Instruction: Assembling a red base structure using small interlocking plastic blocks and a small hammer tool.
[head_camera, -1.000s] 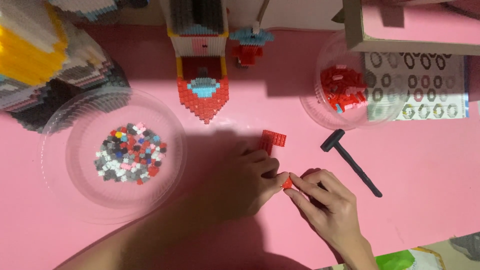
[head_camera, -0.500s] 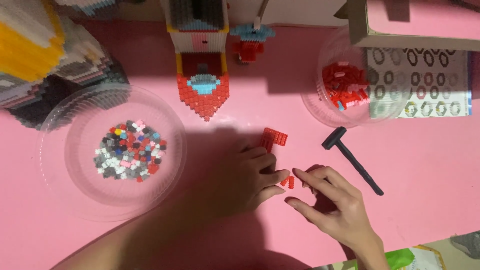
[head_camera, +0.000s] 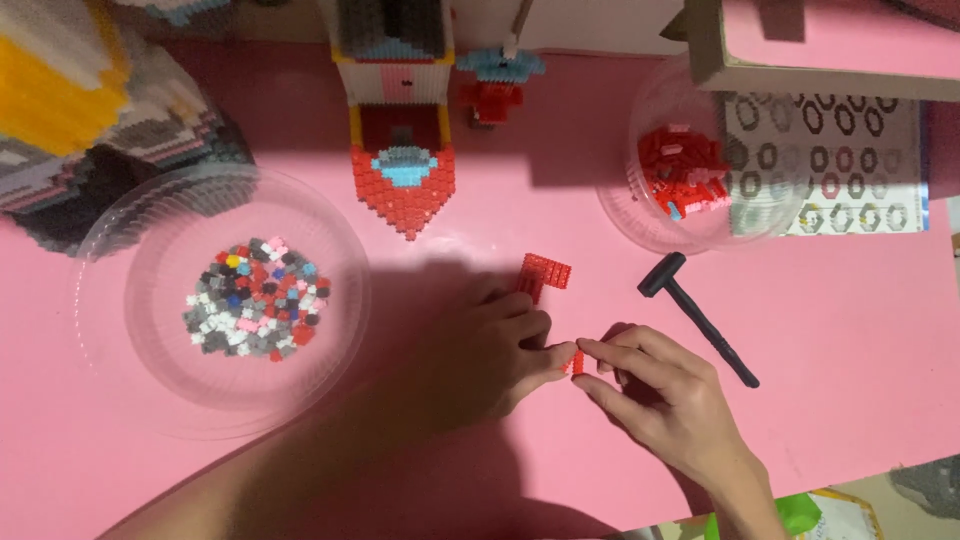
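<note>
Both hands meet over the pink table (head_camera: 850, 330); left hand (head_camera: 490, 345) and right hand (head_camera: 665, 400), fingers curled, pinch one small red brick piece (head_camera: 577, 362) between fingertips; black hammer (head_camera: 697, 317) lies just beside.

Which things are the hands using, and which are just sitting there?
In use:
- left hand
- right hand
- small red brick piece, pinched between both
- red brick panel, beside the left hand

Lying about:
- black hammer
- dish of mixed bricks
- dish of red bricks
</note>
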